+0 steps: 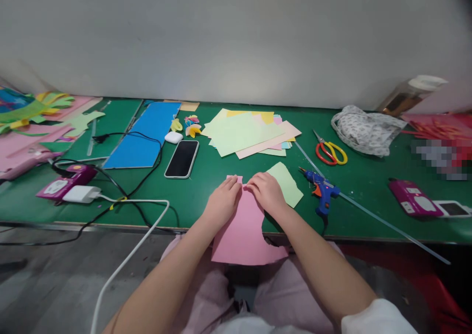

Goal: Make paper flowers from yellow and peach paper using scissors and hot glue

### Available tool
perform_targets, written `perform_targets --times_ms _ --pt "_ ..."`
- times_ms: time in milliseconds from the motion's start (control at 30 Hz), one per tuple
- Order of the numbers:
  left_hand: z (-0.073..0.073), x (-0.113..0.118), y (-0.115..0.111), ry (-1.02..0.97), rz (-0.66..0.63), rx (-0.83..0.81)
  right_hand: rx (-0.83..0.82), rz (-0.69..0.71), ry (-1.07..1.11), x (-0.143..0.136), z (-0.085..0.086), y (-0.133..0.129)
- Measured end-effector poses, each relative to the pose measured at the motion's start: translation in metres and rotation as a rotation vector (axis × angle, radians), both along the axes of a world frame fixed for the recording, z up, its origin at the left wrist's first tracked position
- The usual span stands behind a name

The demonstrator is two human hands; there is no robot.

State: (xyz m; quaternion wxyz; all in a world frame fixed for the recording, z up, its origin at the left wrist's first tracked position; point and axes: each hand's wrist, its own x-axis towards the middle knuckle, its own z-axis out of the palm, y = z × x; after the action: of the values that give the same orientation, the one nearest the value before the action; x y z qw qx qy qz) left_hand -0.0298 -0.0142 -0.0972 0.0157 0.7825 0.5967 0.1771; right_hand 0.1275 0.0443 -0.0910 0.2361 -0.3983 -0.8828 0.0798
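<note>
A pink sheet of paper (241,235) with a ragged, torn right side lies under my hands and hangs over the table's front edge. My left hand (223,196) is closed on its upper left part, fingers together on top and the thumb hidden. Close beside it, my right hand (268,192) pinches the paper near the top, where a narrow slit or fold shows between the hands. Partly behind my right wrist lies a pale green paper piece (289,184) with an uneven edge.
Behind are a stack of coloured paper (247,132), a phone (182,159) and a blue board (145,137). To the right lie a blue glue gun (324,191) with a long glue stick and scissors (332,153). A white cable (129,255) crosses the front edge at left.
</note>
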Motion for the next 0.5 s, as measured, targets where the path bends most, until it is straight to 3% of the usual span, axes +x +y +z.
perform_targets --times_ms 500 --pt "-0.004 -0.001 0.001 -0.065 -0.006 -0.009 0.177 0.075 -0.097 -0.004 -0.002 -0.038"
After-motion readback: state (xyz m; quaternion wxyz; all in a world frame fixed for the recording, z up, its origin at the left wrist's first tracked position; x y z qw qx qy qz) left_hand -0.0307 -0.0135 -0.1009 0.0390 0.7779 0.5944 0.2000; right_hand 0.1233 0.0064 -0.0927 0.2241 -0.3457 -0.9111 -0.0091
